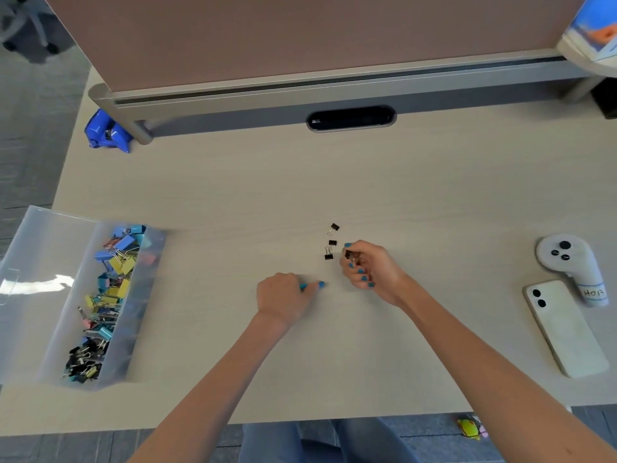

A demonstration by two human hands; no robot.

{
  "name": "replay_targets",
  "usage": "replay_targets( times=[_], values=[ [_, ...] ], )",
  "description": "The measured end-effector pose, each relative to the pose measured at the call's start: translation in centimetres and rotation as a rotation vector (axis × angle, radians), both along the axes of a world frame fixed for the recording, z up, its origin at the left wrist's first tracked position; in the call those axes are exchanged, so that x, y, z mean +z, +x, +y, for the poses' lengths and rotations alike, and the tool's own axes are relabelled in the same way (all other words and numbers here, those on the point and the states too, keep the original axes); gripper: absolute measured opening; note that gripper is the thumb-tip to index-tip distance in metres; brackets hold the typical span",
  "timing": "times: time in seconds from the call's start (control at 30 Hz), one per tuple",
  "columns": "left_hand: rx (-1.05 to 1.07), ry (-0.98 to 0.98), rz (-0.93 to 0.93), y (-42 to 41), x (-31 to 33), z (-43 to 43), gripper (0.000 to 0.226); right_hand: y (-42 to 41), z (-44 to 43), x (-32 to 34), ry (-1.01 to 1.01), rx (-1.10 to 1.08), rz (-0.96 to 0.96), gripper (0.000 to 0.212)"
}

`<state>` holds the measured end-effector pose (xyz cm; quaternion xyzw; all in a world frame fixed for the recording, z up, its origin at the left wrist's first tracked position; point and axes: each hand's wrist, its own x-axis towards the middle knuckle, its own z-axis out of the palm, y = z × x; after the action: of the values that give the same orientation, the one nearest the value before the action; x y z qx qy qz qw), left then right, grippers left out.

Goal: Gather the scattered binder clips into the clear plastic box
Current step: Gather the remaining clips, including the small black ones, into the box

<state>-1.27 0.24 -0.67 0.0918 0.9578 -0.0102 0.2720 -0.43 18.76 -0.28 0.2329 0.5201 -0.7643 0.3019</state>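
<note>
Three small black binder clips (pixel 330 243) lie loose mid-desk, well apart from the clip-filled clear plastic box (pixel 50 262) at far left.

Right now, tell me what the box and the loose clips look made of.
Clear plastic box: frosted translucent plastic, apparently; the contents show through and glare streaks its lid. Loose binder clips: black bodies with thin shiny wire handles, probably painted metal, too small to confirm.

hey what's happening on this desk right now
A person is picking small black binder clips off the desk. The right hand is closed around one or more, the left hand rests on the desk, and three loose clips remain. The clear plastic box at left already holds many clips.
</note>
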Motion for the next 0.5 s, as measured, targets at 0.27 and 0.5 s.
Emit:
replay_targets(
  times=[0.27, 0.5],
  values=[
    [-0.159, -0.123, 0.023, -0.1, -0.5, 0.9, 0.037, -0.4, -0.7, 2.6, -0.154, 0.157, 0.155, 0.019],
    [-0.164, -0.141, 0.035, 0.2, -0.5, 0.9, 0.034, -0.7, -1.5, 3.2, -0.097, 0.153, 0.175, 0.025]
  ],
)
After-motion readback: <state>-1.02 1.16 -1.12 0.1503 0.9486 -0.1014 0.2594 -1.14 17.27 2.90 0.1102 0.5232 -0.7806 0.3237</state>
